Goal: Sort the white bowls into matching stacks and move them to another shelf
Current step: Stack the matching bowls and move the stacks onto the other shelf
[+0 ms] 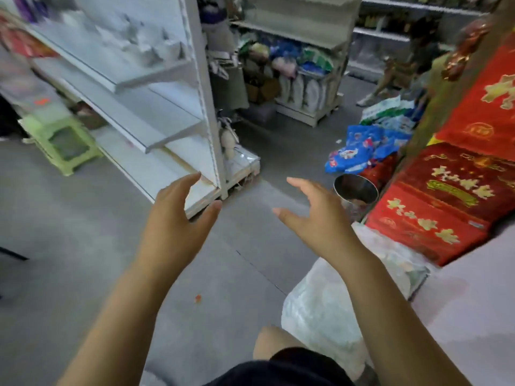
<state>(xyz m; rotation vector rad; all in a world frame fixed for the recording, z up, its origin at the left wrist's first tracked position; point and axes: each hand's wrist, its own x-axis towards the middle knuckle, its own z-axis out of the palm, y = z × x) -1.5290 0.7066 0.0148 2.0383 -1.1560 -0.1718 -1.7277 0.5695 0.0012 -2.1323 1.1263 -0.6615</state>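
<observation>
Grey shop floor (83, 218) runs between white shelves (156, 129) on your left and red boxes (446, 196) on your right. Your left hand (175, 215) and right hand (309, 213) reach forward over it, fingers spread and empty, likely readied for a two-handed pickup. The white bowls (133, 37) may be those pale shapes on the upper shelf, too blurred to confirm.

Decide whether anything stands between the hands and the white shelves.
Nothing visible does. The left hand and right hand are open and empty above bare floor, with the shelves ahead to the left. The stool stands farther left, off that line.
</observation>
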